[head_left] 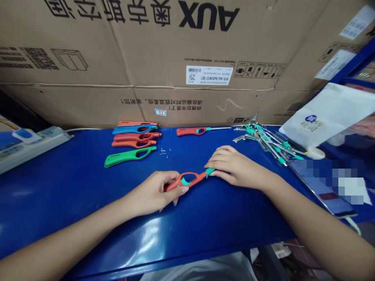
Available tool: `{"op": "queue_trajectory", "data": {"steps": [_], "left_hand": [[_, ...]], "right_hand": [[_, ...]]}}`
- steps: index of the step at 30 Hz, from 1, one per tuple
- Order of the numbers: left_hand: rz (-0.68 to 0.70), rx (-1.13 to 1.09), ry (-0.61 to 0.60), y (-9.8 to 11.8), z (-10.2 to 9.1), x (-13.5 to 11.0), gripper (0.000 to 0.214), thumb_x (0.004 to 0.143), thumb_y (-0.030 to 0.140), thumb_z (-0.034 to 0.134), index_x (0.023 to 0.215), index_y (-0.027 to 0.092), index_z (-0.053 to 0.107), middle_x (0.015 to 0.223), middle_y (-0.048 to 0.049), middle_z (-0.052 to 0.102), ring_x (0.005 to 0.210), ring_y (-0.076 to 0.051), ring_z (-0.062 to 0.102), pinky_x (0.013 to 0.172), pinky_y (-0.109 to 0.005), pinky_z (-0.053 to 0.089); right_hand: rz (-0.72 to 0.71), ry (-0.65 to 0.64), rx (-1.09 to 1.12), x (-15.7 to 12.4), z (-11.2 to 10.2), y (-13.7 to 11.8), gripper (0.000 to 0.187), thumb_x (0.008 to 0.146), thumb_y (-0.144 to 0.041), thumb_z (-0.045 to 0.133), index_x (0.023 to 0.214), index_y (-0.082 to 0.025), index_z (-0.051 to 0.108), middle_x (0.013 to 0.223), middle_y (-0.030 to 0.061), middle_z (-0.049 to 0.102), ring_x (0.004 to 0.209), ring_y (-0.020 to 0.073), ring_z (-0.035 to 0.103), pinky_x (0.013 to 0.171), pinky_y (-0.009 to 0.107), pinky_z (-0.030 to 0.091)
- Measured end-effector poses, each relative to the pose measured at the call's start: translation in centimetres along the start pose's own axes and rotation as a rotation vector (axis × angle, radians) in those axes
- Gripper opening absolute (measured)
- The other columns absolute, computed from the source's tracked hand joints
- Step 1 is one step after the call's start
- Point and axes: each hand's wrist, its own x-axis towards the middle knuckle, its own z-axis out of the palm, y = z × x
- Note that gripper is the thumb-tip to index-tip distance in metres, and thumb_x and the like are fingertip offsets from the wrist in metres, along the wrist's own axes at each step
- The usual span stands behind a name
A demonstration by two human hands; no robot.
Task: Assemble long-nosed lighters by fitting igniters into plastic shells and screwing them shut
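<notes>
An orange gas lighter (195, 179) with a teal trigger and teal collar lies across the space between my hands, over the blue table. My left hand (164, 191) is wrapped round its handle, thumb along the near side. At the other end, my right hand (231, 166) has its fingers closed over the lighter's nozzle, just beyond the teal collar; the hand hides most of that metal tube. Behind them, a red lighter (190, 132) with its metal nozzle fitted lies by the cardboard.
Several coloured lighter bodies (130, 155) lie at the back left, near small white pins (163, 151). Metal nozzles with teal parts (271, 142) are heaped at the back right, near a phone (322, 191). A power strip (38, 146) is far left; a large carton (164, 50) stands behind.
</notes>
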Motion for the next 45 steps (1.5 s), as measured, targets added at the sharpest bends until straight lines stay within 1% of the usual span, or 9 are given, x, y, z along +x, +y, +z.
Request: {"op": "queue_trajectory", "data": {"steps": [5, 8, 11, 18, 27, 31, 38, 41, 45], "left_hand": [[0.019, 0.064, 0.013, -0.1, 0.1, -0.1, 0.041, 0.092, 0.056, 0.061, 0.079, 0.017, 0.056, 0.064, 0.0015, 0.063, 0.044, -0.008, 0.048, 0.042, -0.019, 0.036], [-0.015, 0.026, -0.002, 0.0, 0.0, -0.1, 0.040, 0.091, 0.056, 0.061, 0.083, 0.017, 0.056, 0.065, 0.0018, 0.064, 0.043, -0.008, 0.046, 0.042, -0.020, 0.035], [0.042, 0.104, 0.023, 0.0, 0.0, 0.0, 0.038, 0.093, 0.054, 0.059, 0.082, 0.018, 0.056, 0.064, 0.0024, 0.061, 0.047, -0.009, 0.047, 0.046, -0.020, 0.035], [0.200, 0.445, 0.139, -0.2, 0.3, -0.4, 0.039, 0.097, 0.047, 0.054, 0.071, 0.019, 0.047, 0.057, 0.0069, 0.039, 0.050, -0.008, 0.034, 0.050, -0.023, 0.025], [0.268, 0.659, 0.167, -0.1, 0.9, -1.3, 0.030, 0.099, 0.041, 0.051, 0.078, 0.019, 0.051, 0.061, 0.0040, 0.047, 0.051, -0.011, 0.041, 0.052, -0.027, 0.022], [0.257, 0.613, 0.182, 0.2, 0.9, -1.6, 0.030, 0.098, 0.040, 0.053, 0.076, 0.019, 0.052, 0.057, 0.0056, 0.043, 0.049, -0.010, 0.038, 0.051, -0.026, 0.022], [0.176, 0.415, 0.112, 0.0, 0.7, -1.2, 0.033, 0.096, 0.042, 0.055, 0.073, 0.019, 0.051, 0.057, 0.0076, 0.038, 0.050, -0.008, 0.033, 0.049, -0.023, 0.024], [0.224, 0.524, 0.162, -0.1, 1.0, -1.3, 0.030, 0.097, 0.039, 0.055, 0.075, 0.019, 0.054, 0.057, 0.0072, 0.041, 0.050, -0.009, 0.034, 0.051, -0.025, 0.024], [0.286, 0.672, 0.242, 0.0, 1.4, -1.4, 0.026, 0.097, 0.036, 0.056, 0.078, 0.019, 0.057, 0.061, 0.0043, 0.052, 0.053, -0.011, 0.043, 0.054, -0.027, 0.026]], "right_hand": [[-0.006, -0.023, 0.035, 0.1, 0.5, -0.8, 0.028, 0.104, -0.034, 0.051, 0.123, -0.017, 0.065, 0.117, 0.0102, 0.074, 0.109, 0.0234, 0.063, 0.102, 0.044, 0.040], [-0.006, 0.021, 0.046, 0.1, 0.4, -0.7, 0.023, 0.103, -0.032, 0.053, 0.115, -0.018, 0.066, 0.108, 0.0093, 0.074, 0.101, 0.0219, 0.064, 0.098, 0.042, 0.043], [-0.033, 0.019, 0.033, 0.2, 0.5, -0.8, 0.023, 0.105, -0.027, 0.047, 0.110, -0.018, 0.067, 0.102, 0.0087, 0.075, 0.096, 0.0216, 0.064, 0.093, 0.040, 0.044], [-0.037, -0.055, 0.015, 0.4, 0.8, -1.8, 0.024, 0.105, -0.030, 0.047, 0.109, -0.016, 0.066, 0.101, 0.0079, 0.072, 0.093, 0.0217, 0.062, 0.088, 0.037, 0.045], [-0.120, -0.032, -0.107, 0.2, 2.0, -2.4, 0.029, 0.107, -0.029, 0.042, 0.098, -0.015, 0.065, 0.087, 0.0067, 0.067, 0.079, 0.0204, 0.059, 0.074, 0.033, 0.043], [-0.139, 0.045, -0.120, 0.2, 2.1, -2.6, 0.030, 0.107, -0.029, 0.041, 0.097, -0.015, 0.066, 0.082, 0.0065, 0.066, 0.074, 0.0195, 0.057, 0.068, 0.031, 0.043], [-0.158, 0.111, -0.130, 0.2, 2.1, -2.9, 0.028, 0.106, -0.025, 0.042, 0.097, -0.013, 0.066, 0.083, 0.0076, 0.067, 0.072, 0.0196, 0.056, 0.067, 0.031, 0.042], [-0.143, 0.066, -0.121, 0.2, 2.3, -2.9, 0.027, 0.105, -0.024, 0.043, 0.093, -0.014, 0.065, 0.079, 0.0059, 0.064, 0.070, 0.0193, 0.054, 0.065, 0.032, 0.040], [-0.052, -0.085, -0.032, 0.5, 2.0, -2.9, 0.022, 0.103, -0.024, 0.045, 0.093, -0.016, 0.062, 0.082, 0.0044, 0.062, 0.068, 0.0182, 0.053, 0.063, 0.032, 0.037]]}}
